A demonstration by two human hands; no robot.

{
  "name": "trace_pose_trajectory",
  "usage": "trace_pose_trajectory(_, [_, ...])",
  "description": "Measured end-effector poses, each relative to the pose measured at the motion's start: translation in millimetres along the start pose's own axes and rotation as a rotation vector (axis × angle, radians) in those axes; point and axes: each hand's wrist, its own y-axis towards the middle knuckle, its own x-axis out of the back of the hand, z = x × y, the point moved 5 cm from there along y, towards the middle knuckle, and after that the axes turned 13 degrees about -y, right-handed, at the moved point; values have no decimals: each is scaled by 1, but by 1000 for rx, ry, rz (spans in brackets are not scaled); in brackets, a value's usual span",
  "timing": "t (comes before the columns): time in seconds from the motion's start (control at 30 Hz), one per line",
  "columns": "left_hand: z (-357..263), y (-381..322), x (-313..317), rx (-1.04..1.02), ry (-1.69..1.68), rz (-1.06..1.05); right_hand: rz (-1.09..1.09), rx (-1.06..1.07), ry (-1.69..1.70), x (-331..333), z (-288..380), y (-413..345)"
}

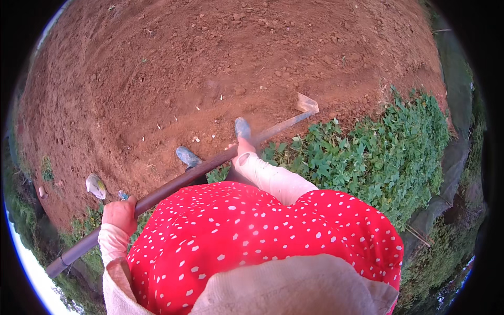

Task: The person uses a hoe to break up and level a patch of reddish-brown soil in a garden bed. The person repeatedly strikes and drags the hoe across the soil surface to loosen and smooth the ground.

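Both my hands are on a long-handled hoe (179, 184) that slants across my body. My left hand (120, 214) is closed round its thick brown handle near the lower left. Farther along the shaft, my right hand (243, 148) grips it, partly hidden by the pale sleeve. At the far end, the soil-stained hoe blade (307, 103) rests at or just above the reddish soil (220, 63), beside leafy green plants; contact cannot be told. Several small white pieces (197, 108), like garlic cloves, lie in a loose row in front of my feet.
My shoes, left (188, 156) and right (242, 126), stand at the soil's near side. Dense leafy vines (370, 153) spread to the right, edged by dark sheeting (453, 181). A white bag (95, 186) and a small plastic item (123, 194) lie near my left hand.
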Motion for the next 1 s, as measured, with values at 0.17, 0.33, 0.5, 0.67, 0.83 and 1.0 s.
trace_pose_trajectory(0.17, [31, -1, -2, 44, 45, -115, 116, -90, 43, -16, -20, -4])
trace_pose_trajectory(0.33, [10, 31, -13, -23, -25, -136, 85, 137, 48, 2, 28, 16])
trace_pose_trajectory(0.5, [-53, 82, -32, -180, -193, -76, -31, 237, 114, 41, 120, 7])
trace_pose_trajectory(0.67, [-68, 102, -63, -139, -208, 137, -122, 244, -130, 61, 132, 56])
trace_pose_trajectory(0.83, [3, 32, -42, -10, -81, 102, -106, 109, -167, 24, 15, 39])
trace_pose_trajectory(1.0, [16, -22, 6, 20, -26, 33, 105, -131, -190, -8, -14, -33])
